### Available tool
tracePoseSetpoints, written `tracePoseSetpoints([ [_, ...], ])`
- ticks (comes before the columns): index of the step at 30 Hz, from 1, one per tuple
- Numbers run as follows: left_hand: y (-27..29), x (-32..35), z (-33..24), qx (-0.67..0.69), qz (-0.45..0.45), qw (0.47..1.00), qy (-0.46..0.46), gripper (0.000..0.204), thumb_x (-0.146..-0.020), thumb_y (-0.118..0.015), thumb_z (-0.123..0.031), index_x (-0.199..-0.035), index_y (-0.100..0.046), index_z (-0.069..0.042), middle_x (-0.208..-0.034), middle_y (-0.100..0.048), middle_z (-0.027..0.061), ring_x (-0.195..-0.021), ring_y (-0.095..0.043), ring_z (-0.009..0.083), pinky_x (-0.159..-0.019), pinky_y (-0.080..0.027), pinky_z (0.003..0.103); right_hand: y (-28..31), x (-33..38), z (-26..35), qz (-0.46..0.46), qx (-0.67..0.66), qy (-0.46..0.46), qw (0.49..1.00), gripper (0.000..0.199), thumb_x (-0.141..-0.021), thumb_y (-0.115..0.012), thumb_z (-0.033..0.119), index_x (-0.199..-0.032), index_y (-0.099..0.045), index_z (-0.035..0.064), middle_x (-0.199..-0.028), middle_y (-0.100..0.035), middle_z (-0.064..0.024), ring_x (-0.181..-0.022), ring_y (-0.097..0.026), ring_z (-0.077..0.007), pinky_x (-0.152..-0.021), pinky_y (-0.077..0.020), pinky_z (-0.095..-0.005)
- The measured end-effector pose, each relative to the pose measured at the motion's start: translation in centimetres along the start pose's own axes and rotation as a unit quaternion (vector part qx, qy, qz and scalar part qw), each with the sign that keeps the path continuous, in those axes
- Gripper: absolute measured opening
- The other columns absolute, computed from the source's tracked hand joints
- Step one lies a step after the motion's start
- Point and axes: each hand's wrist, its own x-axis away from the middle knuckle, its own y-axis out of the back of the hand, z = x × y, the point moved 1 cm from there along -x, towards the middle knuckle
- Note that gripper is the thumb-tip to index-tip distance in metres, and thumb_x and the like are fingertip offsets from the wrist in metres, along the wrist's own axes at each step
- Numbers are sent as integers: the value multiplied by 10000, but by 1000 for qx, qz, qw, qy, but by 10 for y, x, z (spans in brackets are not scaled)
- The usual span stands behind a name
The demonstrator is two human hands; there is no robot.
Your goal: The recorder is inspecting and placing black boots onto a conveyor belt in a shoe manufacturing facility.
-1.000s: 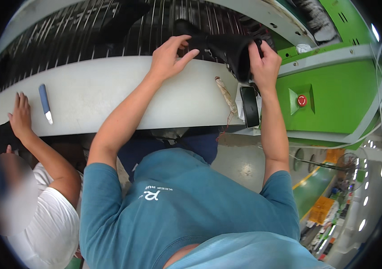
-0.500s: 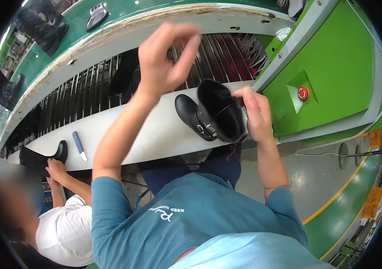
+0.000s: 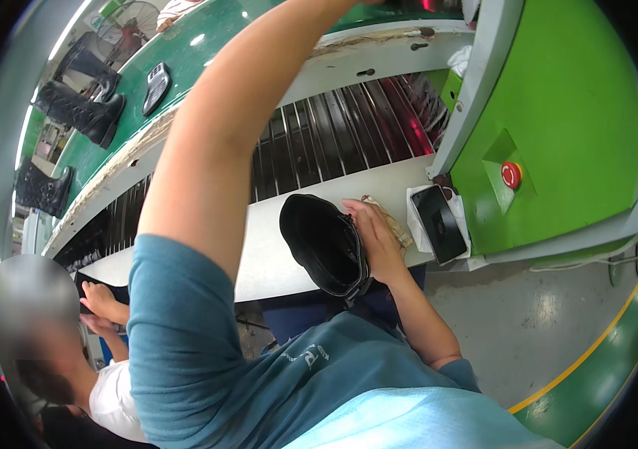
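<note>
Co-worker: a person in a white shirt (image 3: 120,400) sits at the far left, below the left end of the bench, both hands (image 3: 98,307) up at its edge; what they hold is too hidden to tell.
Boots: three tall black boots (image 3: 79,112) lie on the green belt (image 3: 192,52) beyond the bench, at upper left.
Remote: a small dark keypad unit (image 3: 156,86) lies on the belt just right of the boots.
Left arm: the left forearm (image 3: 222,135) is raised high across the belt, above the bench; the hand leaves the frame at the top, so whether its fingers are apart or together cannot be told.
Bench: a white bench (image 3: 270,247) runs across the middle, a rack of dark rollers (image 3: 334,138) just behind it.
Shoe: a black shoe (image 3: 324,243) stands on the bench's near edge, right of centre, its opening turned toward the camera.
Right hand: the right hand (image 3: 375,239) presses against the shoe's right side, fingers together and flat along it.
Phone: a black phone (image 3: 440,223) lies on a white sheet at the bench's right end, near the right hand, not touching it.
Machine: a green housing (image 3: 566,112) with a red button (image 3: 511,174) stands right of the bench.
</note>
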Motion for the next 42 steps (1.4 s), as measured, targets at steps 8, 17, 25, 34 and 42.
tracePoseSetpoints([
  [8,-17,7,51,-42,-96,991,-86,384,-927,-708,-128,-1308,-738,-164,-1155,-773,162,-1123,-737,398,-946,-606,519,-12,-41,-27,79,-10,-45,996,528,-1156,-581,443,-1511,-632,56,-1506,-605,-204,-1367,-636,-330,-1178,-476,-407],
  [17,63,204,57,276,-535,776,188,157,-1072,-733,-130,-1141,-662,-8,-946,-728,117,-856,-718,198,-777,-580,337,7,-56,-52,101,-49,-53,992,467,-1088,-646,97,-1535,-574,-20,-1484,-662,-243,-1329,-692,-301,-1126,-544,-412],
  [25,17,457,-29,638,-512,465,339,221,-1106,-613,-137,-1257,-569,19,-1070,-779,239,-836,-804,314,-765,-675,411,23,60,38,150,277,-125,941,833,-823,-974,345,-1487,-647,-38,-1574,-629,-206,-1450,-590,-335,-1227,-427,-420],
  [34,-112,502,-158,733,-317,354,487,194,-1133,-623,-128,-1263,-626,16,-1035,-804,139,-895,-792,201,-802,-646,324,-23,35,-11,23,296,-78,952,629,-904,-949,332,-1386,-733,-10,-1339,-769,-170,-1217,-725,-274,-1100,-528,-398],
  [42,-109,480,-167,692,-323,431,482,209,-1130,-639,-153,-1237,-684,21,-1046,-797,104,-949,-756,144,-855,-604,291,-41,56,-19,-100,227,51,967,498,-1007,-866,213,-1399,-711,-52,-1384,-746,-141,-1259,-708,-237,-1128,-526,-386],
])
